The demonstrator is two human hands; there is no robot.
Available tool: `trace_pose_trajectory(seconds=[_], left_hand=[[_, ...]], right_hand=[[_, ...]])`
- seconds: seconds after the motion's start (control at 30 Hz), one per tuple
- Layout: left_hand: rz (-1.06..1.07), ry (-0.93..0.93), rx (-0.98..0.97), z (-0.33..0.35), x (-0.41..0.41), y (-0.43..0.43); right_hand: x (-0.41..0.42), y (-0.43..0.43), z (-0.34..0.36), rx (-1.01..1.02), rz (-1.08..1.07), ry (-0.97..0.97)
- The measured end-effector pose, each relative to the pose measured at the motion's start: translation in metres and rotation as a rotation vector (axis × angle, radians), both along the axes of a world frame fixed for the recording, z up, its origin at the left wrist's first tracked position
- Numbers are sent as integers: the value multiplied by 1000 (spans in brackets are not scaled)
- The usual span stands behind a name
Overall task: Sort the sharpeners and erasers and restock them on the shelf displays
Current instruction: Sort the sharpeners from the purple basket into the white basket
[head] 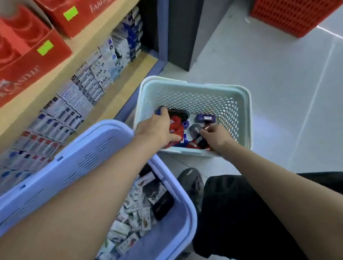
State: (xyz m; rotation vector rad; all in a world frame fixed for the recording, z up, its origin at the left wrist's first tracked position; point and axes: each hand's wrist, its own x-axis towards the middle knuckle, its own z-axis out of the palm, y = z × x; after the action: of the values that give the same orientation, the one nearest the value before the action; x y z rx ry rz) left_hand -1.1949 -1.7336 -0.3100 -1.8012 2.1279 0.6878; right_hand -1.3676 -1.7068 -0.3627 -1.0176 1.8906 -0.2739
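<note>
Pale tiled shop floor beside a stocked shelf (80, 61). In a white basket (244, 105), jumbled sharpeners (205, 117) lie flat, pointing different ways. The left hand (157, 129) curls around several; the right hand's (216, 134) fingertips pinch one.

Reaches forward and down with bare left forearm (78, 210) and bare right forearm (285, 186), both nearly straight, converging. Turns left hand (155, 130) palm down, fingertips (162, 115) curled under, thumb splayed wide. Sets right hand (217, 136) near it, fingers bunched toward thumb as in a pinch. Cannot confirm a grip on either side: blurred. Bends black-trousered knee (233, 205) beneath right arm.
</note>
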Motion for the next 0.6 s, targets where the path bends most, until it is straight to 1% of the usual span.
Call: trace_pose_trajectory(seconds=[0.07, 0.1, 0.13, 0.2, 0.27, 0.3, 0.33, 0.4, 0.47, 0.53, 0.6], left_hand=[[9, 3, -1, 1, 2, -2], [14, 46, -28, 5, 5, -1], [33, 141, -64, 11, 10, 1], [120, 431, -130, 27, 26, 13], [245, 700, -191, 47, 51, 36], [299, 773, -218, 55, 68, 51], [349, 799, -225, 61, 88, 68], [437, 771, -191, 64, 130, 107], [519, 700, -97, 53, 171, 146], [629, 648, 53, 31, 204, 181], [776, 619, 182, 3, 224, 212]], right_hand=[[1, -2, 1, 11, 9, -4], [3, -3, 7, -4, 16, -12], [6, -3, 14, -37, 14, -32], [13, -6, 35, -136, -31, -127], [23, -5, 65, -236, -94, -288], [29, -3, 81, -281, -94, -369], [36, 2, 96, -323, -68, -453], [55, 18, 126, -375, 46, -615], [80, 41, 141, -323, 236, -721], [110, 64, 132, -183, 463, -664], [140, 86, 106, -50, 681, -528]])
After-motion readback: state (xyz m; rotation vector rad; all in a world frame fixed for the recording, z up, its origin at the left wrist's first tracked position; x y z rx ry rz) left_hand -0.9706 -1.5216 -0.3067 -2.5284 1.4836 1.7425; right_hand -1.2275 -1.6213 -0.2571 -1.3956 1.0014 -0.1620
